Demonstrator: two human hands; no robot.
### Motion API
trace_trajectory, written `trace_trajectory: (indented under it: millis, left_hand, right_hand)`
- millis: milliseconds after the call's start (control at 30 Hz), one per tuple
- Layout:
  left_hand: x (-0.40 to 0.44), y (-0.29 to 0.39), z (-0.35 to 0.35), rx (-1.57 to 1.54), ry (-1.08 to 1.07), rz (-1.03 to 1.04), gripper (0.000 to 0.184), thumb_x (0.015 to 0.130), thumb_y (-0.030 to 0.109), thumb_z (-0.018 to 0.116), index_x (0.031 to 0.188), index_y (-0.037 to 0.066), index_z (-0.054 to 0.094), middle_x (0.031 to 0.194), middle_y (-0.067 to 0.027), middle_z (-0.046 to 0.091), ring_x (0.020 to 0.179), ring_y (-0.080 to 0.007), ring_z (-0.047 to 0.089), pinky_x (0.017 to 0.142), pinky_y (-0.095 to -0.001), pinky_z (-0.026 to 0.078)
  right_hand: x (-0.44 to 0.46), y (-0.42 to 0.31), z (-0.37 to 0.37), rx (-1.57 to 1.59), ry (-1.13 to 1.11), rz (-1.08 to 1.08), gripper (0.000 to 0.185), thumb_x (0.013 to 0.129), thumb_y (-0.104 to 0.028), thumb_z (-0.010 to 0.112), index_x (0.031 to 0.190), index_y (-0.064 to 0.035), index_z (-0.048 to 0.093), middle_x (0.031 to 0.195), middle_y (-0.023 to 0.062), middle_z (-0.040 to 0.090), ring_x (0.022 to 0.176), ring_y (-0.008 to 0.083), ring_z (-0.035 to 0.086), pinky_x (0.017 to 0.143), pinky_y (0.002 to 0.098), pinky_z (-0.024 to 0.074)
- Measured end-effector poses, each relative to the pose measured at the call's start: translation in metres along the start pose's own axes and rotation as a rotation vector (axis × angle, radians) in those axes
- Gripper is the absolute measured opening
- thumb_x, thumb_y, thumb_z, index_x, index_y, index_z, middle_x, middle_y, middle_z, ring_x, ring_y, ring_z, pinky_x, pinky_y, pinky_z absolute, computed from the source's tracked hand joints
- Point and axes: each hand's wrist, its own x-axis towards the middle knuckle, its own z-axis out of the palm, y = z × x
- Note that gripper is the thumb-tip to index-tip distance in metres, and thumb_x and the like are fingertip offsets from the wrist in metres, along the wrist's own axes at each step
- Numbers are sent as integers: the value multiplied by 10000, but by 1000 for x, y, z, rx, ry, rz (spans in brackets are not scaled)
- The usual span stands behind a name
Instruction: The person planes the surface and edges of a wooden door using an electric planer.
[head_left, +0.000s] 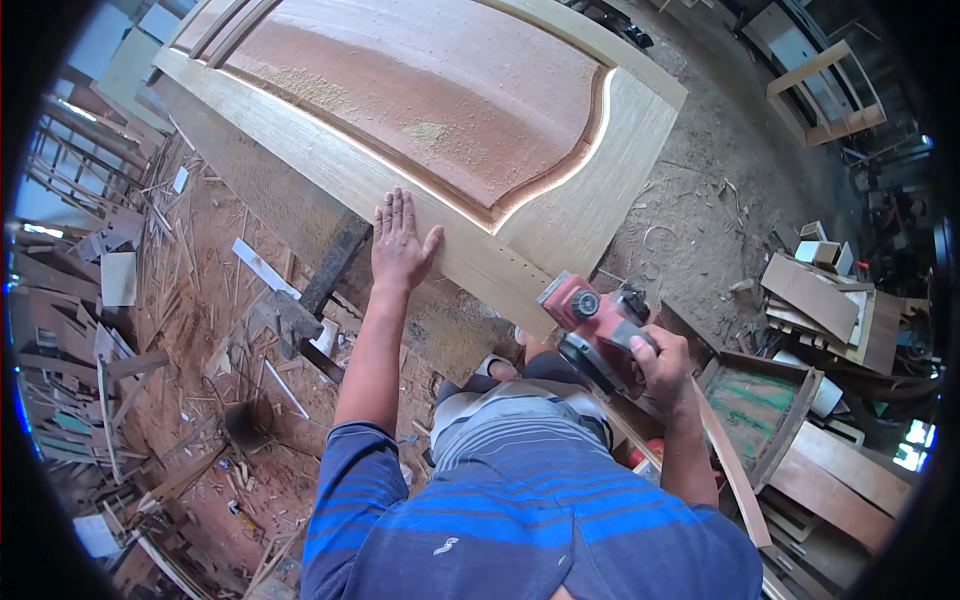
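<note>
A wooden panel door [560,240] lies flat, with pale frame boards around a reddish inner panel [450,90]. My left hand [402,250] rests palm down on the near frame board, fingers stretched out. My right hand [662,368] is wrapped round the handle of a red electric planer [598,318], its round dial facing up. The planer is beside the door's near right corner; whether it touches the wood I cannot tell. Sawdust [428,132] is scattered over the inner panel.
A dark clamp-like bar [335,268] juts from under the door's left edge. Wood scraps and offcuts [190,250] litter the floor on the left. At right are a green-bottomed wooden tray [745,405] and stacked boards [815,300]. A wooden frame [828,95] stands farther back.
</note>
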Motion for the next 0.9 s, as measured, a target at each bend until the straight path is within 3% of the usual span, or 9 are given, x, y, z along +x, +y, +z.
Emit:
trace_trajectory:
  millis: [133, 267, 467, 567, 733, 900]
  left_hand:
    - [2, -17, 4, -20, 35, -55, 965, 1125, 670, 409, 1783, 6, 164, 1873, -183, 159, 1742, -318, 119, 1420, -487, 65]
    - [-5, -29, 2, -24, 47, -103, 919, 1134, 642, 435, 1781, 28, 211, 1868, -175, 193, 1736, -350, 139, 1404, -549, 96]
    - [-35, -43, 6, -125, 165, -117, 794, 1135, 489, 559, 1751, 46, 323, 1836, -193, 288, 1705, -406, 237, 1384, -583, 150]
    - [-54, -45, -1, -193, 172, -138, 770, 1129, 451, 575, 1734, 29, 352, 1815, -218, 323, 1692, -414, 264, 1386, -588, 150]
    - [-87, -70, -2, -188, 291, -212, 584, 1095, 383, 657, 1539, 5, 622, 1693, -262, 501, 1615, -438, 405, 1357, -592, 235]
    - [-97, -110, -1, -203, 208, -376, 665, 1074, 388, 662, 1589, -17, 544, 1707, -284, 465, 1630, -434, 377, 1368, -577, 223]
  right_hand:
    - [3, -8, 15, -127, -80, -36, 399, 978, -373, 708, 1006, 21, 764, 784, 252, 733, 752, 364, 780, 727, 466, 597]
    - [15, -1, 24, -124, -112, -69, 412, 980, -388, 701, 1018, 18, 763, 780, 255, 729, 750, 382, 776, 728, 477, 598]
    - [52, -35, 56, -101, -144, -123, 427, 1003, -405, 688, 1036, 14, 766, 833, 309, 735, 826, 471, 775, 761, 523, 596]
    - [69, -55, 72, -86, -135, -143, 421, 1006, -402, 687, 1035, 10, 768, 831, 305, 736, 820, 475, 770, 765, 527, 595]
    - [103, -71, 100, -102, -120, -243, 443, 1029, -432, 685, 965, 2, 747, 738, 293, 677, 761, 471, 747, 692, 532, 557]
    - [133, -96, 118, -85, -128, -302, 454, 1032, -432, 686, 938, 9, 743, 765, 293, 685, 756, 479, 729, 702, 527, 556]
